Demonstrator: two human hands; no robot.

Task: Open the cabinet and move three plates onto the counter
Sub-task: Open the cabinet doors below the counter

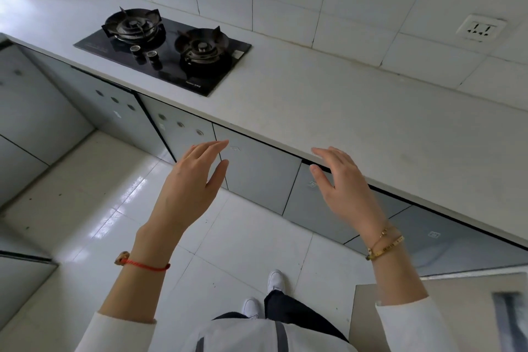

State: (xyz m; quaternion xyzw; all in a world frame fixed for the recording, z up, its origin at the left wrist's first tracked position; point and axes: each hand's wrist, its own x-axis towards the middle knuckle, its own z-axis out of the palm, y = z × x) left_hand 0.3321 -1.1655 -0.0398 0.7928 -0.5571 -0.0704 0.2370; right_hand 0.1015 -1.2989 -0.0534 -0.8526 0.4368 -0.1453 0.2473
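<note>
White sleeves and a pair of white shoes (263,294) on glossy floor tiles (94,188) sit nearest, and from them both forearms reach forward. Left hand (191,177), with a red cord bracelet (143,264) at the wrist, is spread with fingers straight and holds nothing; right hand (343,183), wearing gold bangles (384,246), is likewise relaxed and empty, its fingertips near the counter's front edge. Whether they touch it I cannot tell.

Beyond the hands run the cabinet doors (257,174) — flat, smooth grey panels with thin dark seams, no handles that I can make out, all closed. No plates are in view, so presumably they are behind one of these doors. The step in hand looks like opening a door: hook the fingers over its top edge under the overhang and pull evenly, standing clear of the swing.

Further off lies the counter (343,111), pale and matte, with plenty of bare surface for setting plates down. On it sits a black glass gas hob (163,51) with two spiked iron burners and two knobs — best kept away from. Behind is a white tiled wall with a socket (481,28).
</note>
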